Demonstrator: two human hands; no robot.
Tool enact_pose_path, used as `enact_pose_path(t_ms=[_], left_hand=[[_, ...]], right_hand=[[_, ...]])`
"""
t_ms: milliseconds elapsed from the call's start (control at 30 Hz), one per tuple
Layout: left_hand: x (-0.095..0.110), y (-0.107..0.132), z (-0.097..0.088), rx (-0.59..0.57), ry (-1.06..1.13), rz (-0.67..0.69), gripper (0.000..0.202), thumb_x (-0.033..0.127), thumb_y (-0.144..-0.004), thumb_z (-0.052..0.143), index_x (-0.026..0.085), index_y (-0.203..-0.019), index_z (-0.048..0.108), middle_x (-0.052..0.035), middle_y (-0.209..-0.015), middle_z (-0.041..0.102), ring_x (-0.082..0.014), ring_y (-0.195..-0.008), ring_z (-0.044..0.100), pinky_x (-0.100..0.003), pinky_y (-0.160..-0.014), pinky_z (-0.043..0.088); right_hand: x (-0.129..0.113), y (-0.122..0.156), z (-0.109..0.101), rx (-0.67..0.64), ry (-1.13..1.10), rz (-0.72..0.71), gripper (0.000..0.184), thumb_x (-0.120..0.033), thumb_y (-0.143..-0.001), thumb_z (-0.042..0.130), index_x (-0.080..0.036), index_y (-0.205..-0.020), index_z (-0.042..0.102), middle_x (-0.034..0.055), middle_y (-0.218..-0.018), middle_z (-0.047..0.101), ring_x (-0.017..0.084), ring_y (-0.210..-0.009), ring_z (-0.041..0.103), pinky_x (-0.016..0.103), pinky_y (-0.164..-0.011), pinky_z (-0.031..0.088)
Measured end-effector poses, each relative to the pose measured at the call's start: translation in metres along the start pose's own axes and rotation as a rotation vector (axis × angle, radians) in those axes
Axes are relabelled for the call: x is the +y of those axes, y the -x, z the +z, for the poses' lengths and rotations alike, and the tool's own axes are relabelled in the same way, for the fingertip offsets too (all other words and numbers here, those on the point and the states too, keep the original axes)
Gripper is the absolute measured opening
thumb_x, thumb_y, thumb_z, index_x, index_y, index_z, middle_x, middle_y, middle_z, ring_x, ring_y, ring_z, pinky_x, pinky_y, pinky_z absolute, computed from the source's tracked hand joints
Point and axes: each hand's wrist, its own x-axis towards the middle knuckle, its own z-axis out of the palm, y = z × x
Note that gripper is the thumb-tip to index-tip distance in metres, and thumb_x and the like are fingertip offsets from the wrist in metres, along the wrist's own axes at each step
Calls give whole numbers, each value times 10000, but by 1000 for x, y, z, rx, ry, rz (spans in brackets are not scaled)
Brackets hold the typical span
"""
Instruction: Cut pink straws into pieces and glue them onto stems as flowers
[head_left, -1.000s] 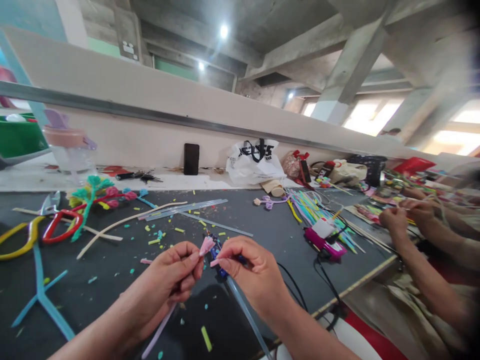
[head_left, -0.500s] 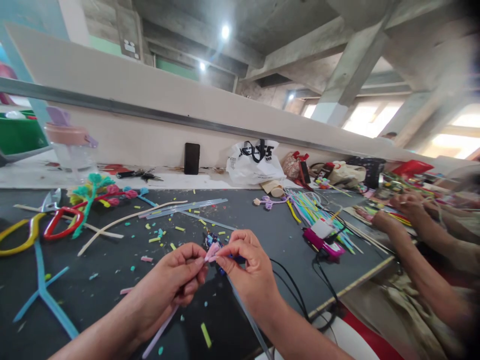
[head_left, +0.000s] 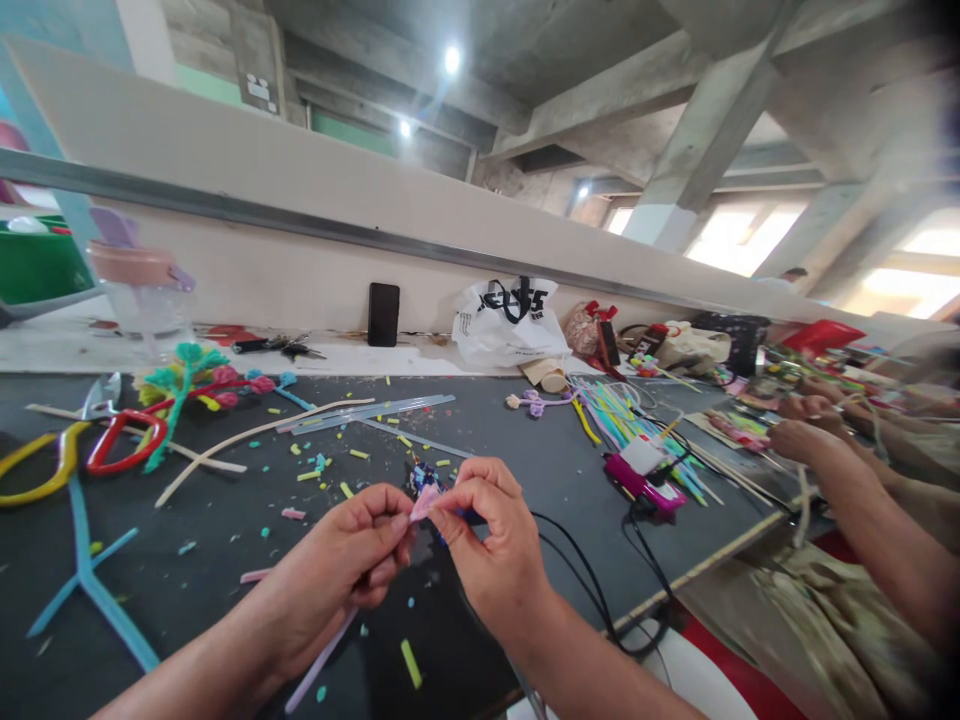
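My left hand (head_left: 346,562) pinches a pale pink pipe cleaner (head_left: 324,655); its stem runs down and left below the palm. My right hand (head_left: 487,540) pinches the folded pink tip (head_left: 422,503) of that pipe cleaner between thumb and forefinger, close against the left fingertips. Both hands hover just above the dark table (head_left: 225,540). A small blue and purple object (head_left: 424,474) lies on the table right behind the fingertips.
Scissors with red and yellow handles (head_left: 112,445), a pipe-cleaner flower bunch (head_left: 191,385), glue sticks (head_left: 375,412) and coloured scraps lie left. A pink device (head_left: 649,482) with black cables, a phone (head_left: 382,314) and a white bag (head_left: 506,325) sit farther off. Another person's hands (head_left: 802,430) work at right.
My hands drew closer together over the pink tip and shifted slightly down. The grey stick that showed under my right hand is out of sight. The other person's hands moved.
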Motion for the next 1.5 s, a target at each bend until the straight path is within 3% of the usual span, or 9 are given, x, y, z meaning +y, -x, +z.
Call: enact_pose_path(t_ms=[733,1133,1333,1500], left_hand=[[-3,-1,-2,-82,11,42,160,309,-792,585,177,-806,495,61,-608,438,-20,-454,258,-167,-407,130],[1,1,3,-8,-53,47,230,379,-774,590,181,-754,476,88,-530,370,-38,-449,211,-184,-416,132],[1,2,5,20,-88,66,245,405,-775,579,184,-746,476,81,-537,389,-41,-451,226,-182,-418,147],[1,2,5,68,-115,89,255,424,-757,589,189,-735,493,71,-552,409,-49,-463,249,-172,-414,163]], right_hand=[[-5,3,3,36,149,-106,96,-87,-759,540,-178,-729,541,12,-792,531,148,-787,521,333,-755,325],[-5,3,2,-11,160,-83,87,-112,-768,553,-197,-752,564,16,-820,534,161,-827,522,352,-781,338],[-4,3,-1,-27,15,84,231,-195,-798,518,-209,-1027,493,52,-948,526,173,-835,498,344,-758,406],[-3,8,4,-95,-51,244,166,-222,-790,511,-193,-953,496,36,-847,553,166,-772,499,324,-714,428]])
